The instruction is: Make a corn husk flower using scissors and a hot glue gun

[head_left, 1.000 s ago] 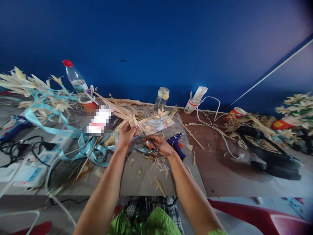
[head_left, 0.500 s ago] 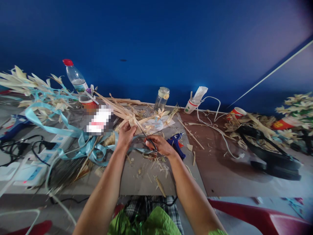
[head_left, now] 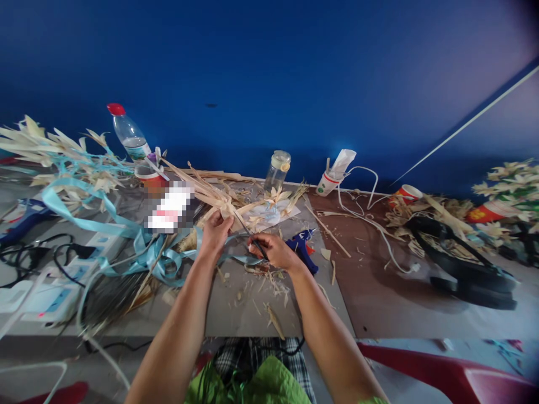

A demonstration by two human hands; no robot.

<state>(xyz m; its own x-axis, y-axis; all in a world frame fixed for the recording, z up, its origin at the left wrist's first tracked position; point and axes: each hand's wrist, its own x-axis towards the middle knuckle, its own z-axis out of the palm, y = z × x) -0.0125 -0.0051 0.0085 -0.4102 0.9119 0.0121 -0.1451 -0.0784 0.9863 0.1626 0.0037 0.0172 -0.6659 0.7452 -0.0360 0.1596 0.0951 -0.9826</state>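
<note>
Partly hidden, pale husk [head_left: 227, 209] in pinching left fingers [head_left: 218, 219] and slim dark tool [head_left: 243, 222] in gripping right fingers [head_left: 261, 239].

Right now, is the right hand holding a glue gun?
No, the blue glue gun lies beside the right hand, which grips a slender dark tool.

Both bare forearms reach forward from the lower edge of the view and slant inward, the left forearm [head_left: 177, 320] rising to the right and the right forearm [head_left: 330, 325] to the left, so the hands come near each other without touching. The left hand [head_left: 216, 231] sits slightly farther forward, thumb and forefinger pinched together, wrist nearly in line with the arm. The right hand [head_left: 273, 250] lies lower, bent inward at the wrist, fingers curled into a grip.
</note>
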